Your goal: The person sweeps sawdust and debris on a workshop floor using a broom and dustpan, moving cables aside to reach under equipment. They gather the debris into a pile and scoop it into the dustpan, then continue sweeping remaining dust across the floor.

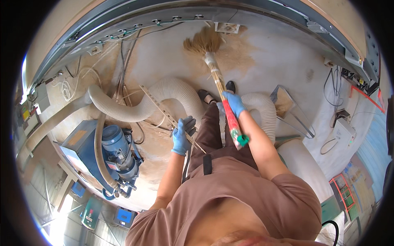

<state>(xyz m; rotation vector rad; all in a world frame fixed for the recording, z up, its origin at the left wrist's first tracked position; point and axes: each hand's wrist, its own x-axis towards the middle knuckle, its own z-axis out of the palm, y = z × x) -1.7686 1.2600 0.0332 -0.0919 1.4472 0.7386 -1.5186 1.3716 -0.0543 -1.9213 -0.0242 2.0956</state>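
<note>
My right hand (234,104), in a blue glove, is closed round the handle of a straw broom (215,72). The broom slants away from me, its bristles spread out over the floor and its red-wrapped grip and green end close to my right forearm. My left hand (182,135) wears a blue glove with a dark grey palm. Through it runs a long, thin, pale strip (154,100) with holes along it, held at a slant. Part of the strip is hidden by the glove.
A ribbed pale hose (172,91) curves across the floor in front of my legs. To the left stands a blue motor (116,143) on a blue machine. A metal frame (293,110) lies right. Brown dust (240,53) covers patches of floor beside a long machine's edge.
</note>
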